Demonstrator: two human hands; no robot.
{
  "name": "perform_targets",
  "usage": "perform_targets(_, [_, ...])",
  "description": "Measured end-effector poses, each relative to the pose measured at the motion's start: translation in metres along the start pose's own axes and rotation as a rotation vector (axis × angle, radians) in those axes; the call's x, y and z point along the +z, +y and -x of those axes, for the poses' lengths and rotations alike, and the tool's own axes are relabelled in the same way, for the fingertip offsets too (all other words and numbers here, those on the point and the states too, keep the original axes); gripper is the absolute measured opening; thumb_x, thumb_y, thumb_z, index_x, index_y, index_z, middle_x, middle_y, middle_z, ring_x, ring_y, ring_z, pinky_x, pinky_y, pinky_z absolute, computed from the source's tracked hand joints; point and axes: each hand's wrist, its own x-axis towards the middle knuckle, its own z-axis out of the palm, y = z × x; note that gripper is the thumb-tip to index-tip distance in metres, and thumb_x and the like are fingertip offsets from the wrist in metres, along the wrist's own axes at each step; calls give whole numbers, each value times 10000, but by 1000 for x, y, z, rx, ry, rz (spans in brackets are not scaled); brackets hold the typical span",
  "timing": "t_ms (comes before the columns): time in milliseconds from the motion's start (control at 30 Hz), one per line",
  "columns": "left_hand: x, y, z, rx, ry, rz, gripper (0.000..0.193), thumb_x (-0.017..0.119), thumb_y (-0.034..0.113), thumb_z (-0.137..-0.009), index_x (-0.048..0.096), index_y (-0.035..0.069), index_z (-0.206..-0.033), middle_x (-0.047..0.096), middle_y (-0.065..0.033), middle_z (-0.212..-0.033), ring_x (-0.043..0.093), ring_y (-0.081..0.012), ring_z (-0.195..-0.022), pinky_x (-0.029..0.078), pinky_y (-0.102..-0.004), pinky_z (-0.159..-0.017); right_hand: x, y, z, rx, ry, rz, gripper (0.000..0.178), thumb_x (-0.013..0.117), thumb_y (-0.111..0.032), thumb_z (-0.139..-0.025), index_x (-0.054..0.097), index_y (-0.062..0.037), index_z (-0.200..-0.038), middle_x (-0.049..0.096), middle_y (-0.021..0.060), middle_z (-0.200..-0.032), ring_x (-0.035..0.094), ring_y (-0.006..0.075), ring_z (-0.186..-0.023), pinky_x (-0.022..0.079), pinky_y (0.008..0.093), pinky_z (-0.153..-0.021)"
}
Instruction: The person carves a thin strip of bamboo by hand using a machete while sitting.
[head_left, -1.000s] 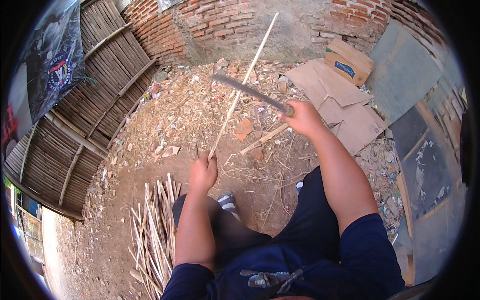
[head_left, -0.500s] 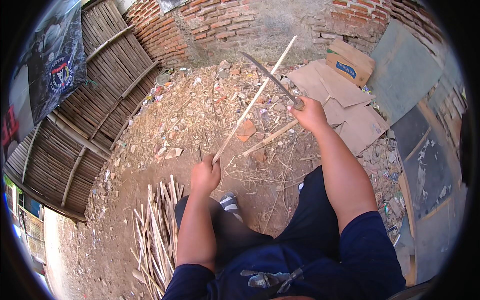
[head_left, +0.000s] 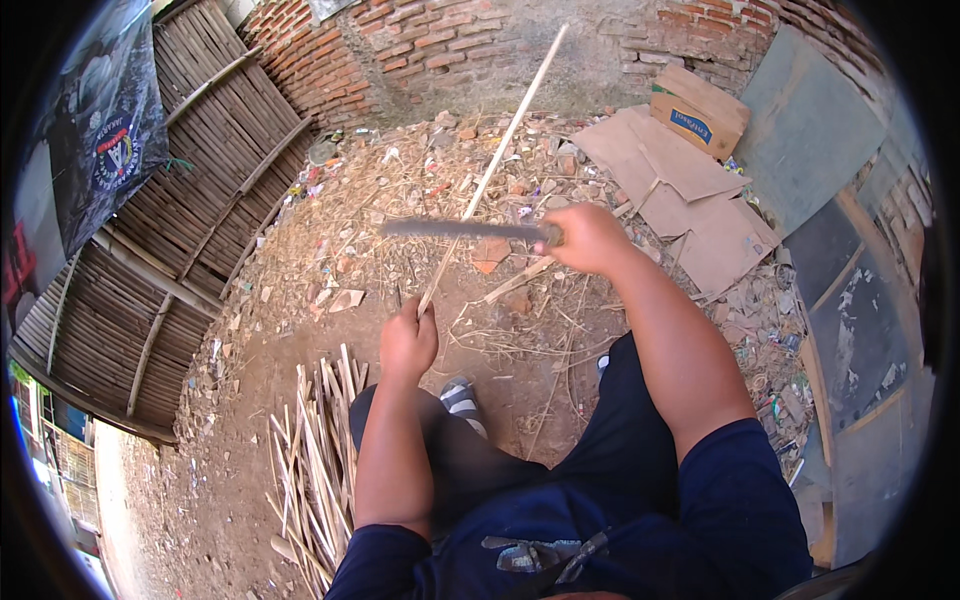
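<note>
My left hand (head_left: 409,345) is closed round the lower end of a long pale bamboo strip (head_left: 508,135), which slants up and away to the right. In my closed right hand (head_left: 588,238) is the handle of a machete (head_left: 455,229). Its dark blade, blurred by motion, points left and crosses the strip above my left hand. Whether the blade touches the strip I cannot tell. Beside my left forearm, a pile of split bamboo strips (head_left: 312,450) lies on the ground.
A thicker bamboo piece (head_left: 518,281) lies among straw and rubble. Flattened cardboard (head_left: 690,225) and a cardboard box (head_left: 698,112) lie at the far right, near leaning boards (head_left: 815,150). A bamboo-slat panel (head_left: 215,140) stands left; a brick wall (head_left: 450,45) closes the back.
My right hand has moved left and nearer, swinging the machete blade down from its upward slant to nearly level. The strip's far end has shifted left and up; my left hand has barely moved.
</note>
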Motion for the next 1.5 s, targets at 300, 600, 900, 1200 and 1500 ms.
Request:
perform_targets(300, [3, -2, 2, 42, -19, 15, 334, 576, 282, -994, 710, 72, -1216, 719, -299, -953, 695, -491, -939, 544, -554, -830, -11, 28, 3, 207, 195, -57, 473, 822, -447, -869, 757, -109, -1194, 756, 171, -963, 738, 342, -928, 574, 476, -806])
perform_targets(600, [2, 4, 2, 30, -2, 31, 303, 578, 279, -992, 715, 75, -1171, 719, -290, -942, 694, -489, -934, 541, -556, -819, -1, -3, 7, -112, -15, 185, 337, 796, -447, -882, 755, -155, -1046, 744, 79, -921, 733, 308, -916, 582, 470, -773])
perform_targets(900, [1, 0, 1, 32, -47, -31, 332, 574, 299, -999, 702, 70, -1203, 725, -295, -965, 697, -488, -944, 540, -564, -840, -18, 35, 5, 266, 195, -42, 526, 806, -455, -880, 739, -72, -1236, 753, 171, -1027, 726, 337, -989, 569, 478, -856])
perform_targets(1200, [3, 2, 0, 41, -19, 5, 342, 568, 296, -1002, 705, 72, -1222, 720, -302, -970, 693, -489, -962, 534, -569, -831, -2, -15, 15, -154, -73, 218, 362, 815, -442, -865, 760, -146, -1067, 741, 106, -951, 727, 318, -931, 571, 477, -813])
perform_targets(1500, [-3, 1, -1, -3, -82, -70, 354, 566, 299, -1005, 696, 72, -1243, 724, -298, -986, 691, -492, -988, 541, -555, -879, -14, 41, -1, 279, 149, -62, 562, 837, -441, -854, 735, -66, -1259, 754, 196, -1073, 732, 343, -1003, 567, 469, -857])
